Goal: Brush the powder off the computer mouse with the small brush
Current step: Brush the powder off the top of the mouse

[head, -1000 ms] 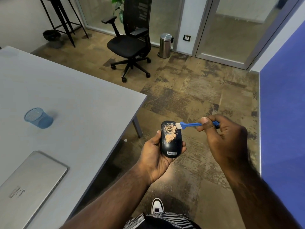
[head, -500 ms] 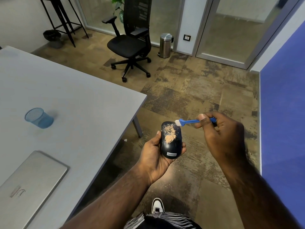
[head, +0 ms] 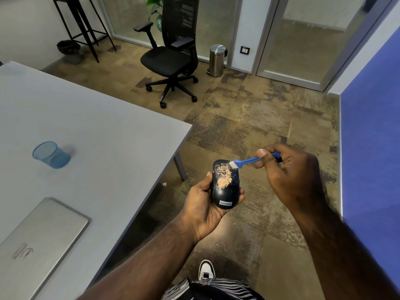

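The left hand point(head: 204, 204) cradled the Lenovo computer mouse point(head: 225, 184) palm-up over the floor, just off the corner of the counter point(head: 104, 135), thumb against one flank and fingers curled round the other. The mouse's long axis ran away from the person, its logo end nearest the body and its button end pointing out toward the office chair point(head: 173, 59). Its shell was smooth, glossy black plastic, rounded like a pebble. A loose patch of tan powder point(head: 225, 176) lay scattered over the far half, grainy against the shine.

The right hand point(head: 294, 176) pinched the small brush point(head: 246, 161), its thumb and fingers clamped on the blue plastic handle. The brush lay nearly crosswise to the mouse, its handle slanting up to the right, its short white bristles touching the mouse's far right edge beside the powder.

On the matte grey counter, left of the mouse, stood a blue mesh cup point(head: 52, 155), tilted, and a closed silver laptop point(head: 39, 241).
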A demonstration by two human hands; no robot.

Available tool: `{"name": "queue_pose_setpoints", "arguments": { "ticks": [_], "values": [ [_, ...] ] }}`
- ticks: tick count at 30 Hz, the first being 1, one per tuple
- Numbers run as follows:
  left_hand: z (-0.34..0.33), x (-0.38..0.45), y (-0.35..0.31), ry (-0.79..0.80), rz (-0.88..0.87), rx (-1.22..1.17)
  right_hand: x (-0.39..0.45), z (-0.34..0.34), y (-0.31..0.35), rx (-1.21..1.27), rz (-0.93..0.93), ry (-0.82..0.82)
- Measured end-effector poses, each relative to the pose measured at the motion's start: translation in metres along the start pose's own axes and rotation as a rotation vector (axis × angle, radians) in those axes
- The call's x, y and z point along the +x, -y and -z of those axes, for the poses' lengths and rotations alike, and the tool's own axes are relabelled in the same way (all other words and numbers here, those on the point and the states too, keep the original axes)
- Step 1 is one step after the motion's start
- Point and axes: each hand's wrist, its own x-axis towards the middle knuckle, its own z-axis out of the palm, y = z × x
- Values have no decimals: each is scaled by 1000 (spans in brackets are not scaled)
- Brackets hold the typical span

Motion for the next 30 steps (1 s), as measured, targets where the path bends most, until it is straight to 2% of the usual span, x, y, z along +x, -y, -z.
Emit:
{"name": "queue_pose_setpoints", "arguments": {
  "ticks": [2,6,10,15,18,22,27,30],
  "values": [
    [-1,0,-1,1,-5,6,2,1,1,12,33,-14],
    [-1,0,-3,-2,-8,-3,1,1,4,-17,94,62],
    [1,-1,-3,-3,-4,-3,5,6,4,-4,98,19],
    [2,0,-3,-5,-4,-6,3,4,5,-4,96,127],
    [4,0,-2,-8,-5,-6,5,6,3,-3,93,73],
    [5,1,-1,-4,-9,-16,2,0,3,-15,106,114],
    [6,1,-1,-4,-8,-13,3,-1,-4,-12,69,63],
    [7,1,-1,-2,-11,-6,0,-3,-1,23,103,115]
  ]
}}
